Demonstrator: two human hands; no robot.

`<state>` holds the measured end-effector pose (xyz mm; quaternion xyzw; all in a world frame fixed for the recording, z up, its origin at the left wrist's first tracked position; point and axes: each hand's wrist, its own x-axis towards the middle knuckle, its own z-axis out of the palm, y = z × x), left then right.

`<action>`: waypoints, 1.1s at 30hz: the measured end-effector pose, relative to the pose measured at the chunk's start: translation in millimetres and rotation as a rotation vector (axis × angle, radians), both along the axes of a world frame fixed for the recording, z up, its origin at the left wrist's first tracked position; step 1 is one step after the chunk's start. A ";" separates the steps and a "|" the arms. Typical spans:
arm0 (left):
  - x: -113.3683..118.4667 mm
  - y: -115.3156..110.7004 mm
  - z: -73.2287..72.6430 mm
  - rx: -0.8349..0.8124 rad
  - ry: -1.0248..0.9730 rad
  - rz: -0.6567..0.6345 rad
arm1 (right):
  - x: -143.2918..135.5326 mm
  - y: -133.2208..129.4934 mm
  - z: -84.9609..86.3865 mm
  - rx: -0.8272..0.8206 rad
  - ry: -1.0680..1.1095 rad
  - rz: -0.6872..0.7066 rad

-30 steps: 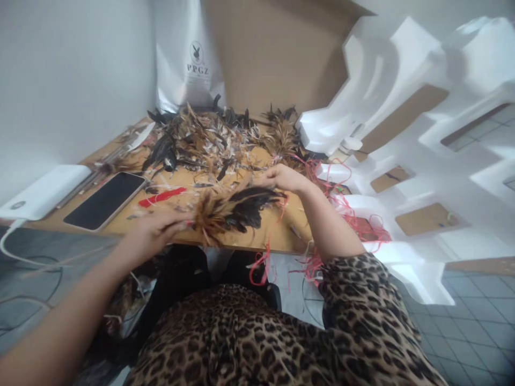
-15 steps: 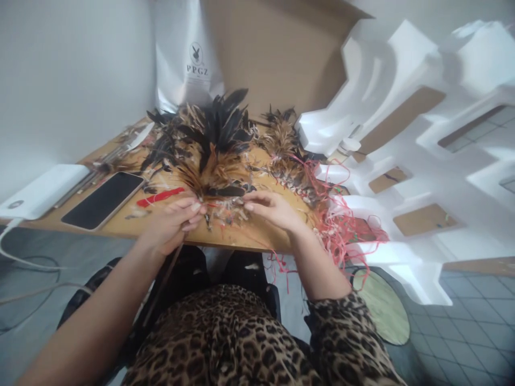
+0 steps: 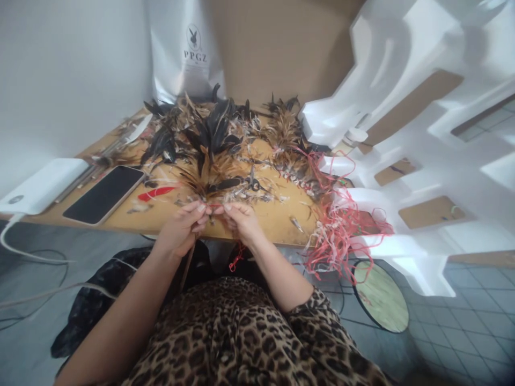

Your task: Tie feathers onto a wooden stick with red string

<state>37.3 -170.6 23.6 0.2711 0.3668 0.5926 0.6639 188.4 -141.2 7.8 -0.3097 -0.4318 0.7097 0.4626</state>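
Observation:
My left hand (image 3: 185, 222) is closed in a pinch at the base of a bundle of brown and black feathers (image 3: 209, 169), which fans out away from me. Right beside it, my right hand (image 3: 241, 219) pinches a red string (image 3: 214, 206) that runs across the short gap between my fingertips. A tangled end of red string hangs below the right hand, over my lap. Just beyond the right hand lie loose feather scraps and a small dark thing with a loop (image 3: 255, 185). My fingers hide the exact spot where string and feather stems meet.
A phone (image 3: 104, 194), a white power bank (image 3: 44, 185) with a cable and a red strip (image 3: 156, 193) lie left. More feather bundles (image 3: 282, 126) sit farther back. Tangled pink-red strings (image 3: 338, 236) hang over the right edge beside white foam packing (image 3: 386, 246). A silver bag (image 3: 187, 80) stands behind.
My right hand has moved left and nearer to me, from the loose scraps to beside my left hand, and now pinches the red string. The left hand still holds the feather bundle.

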 end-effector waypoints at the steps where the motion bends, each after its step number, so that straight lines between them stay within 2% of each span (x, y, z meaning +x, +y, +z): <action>1: 1.8 -1.3 -2.2 -0.013 -0.018 0.000 | -0.2 -1.5 -1.2 -0.059 0.095 -0.033; 4: 5.6 -3.8 -6.5 -0.036 -0.063 -0.017 | -0.9 -5.6 -0.4 -0.226 0.434 -0.091; 7: 6.3 -5.5 -5.5 -0.029 -0.074 -0.029 | -3.4 -9.4 4.1 -0.335 0.646 -0.022; 11: 6.1 -11.6 2.7 -0.013 -0.031 0.022 | -5.5 -11.6 9.3 -0.352 0.577 0.093; 17: 11.1 -20.3 6.9 -0.033 0.008 0.131 | -1.0 -10.7 14.6 -0.362 0.406 -0.002; 24: 10.7 -20.7 6.3 -0.057 0.032 0.161 | -0.5 -14.7 13.9 -0.343 0.452 -0.034; 28: 8.4 -11.7 0.6 -0.045 0.077 0.205 | -5.8 -11.4 12.1 -0.461 0.501 0.006; 33: 10.8 6.2 -10.6 0.059 0.179 0.361 | -14.2 -5.2 15.6 -0.619 0.537 0.096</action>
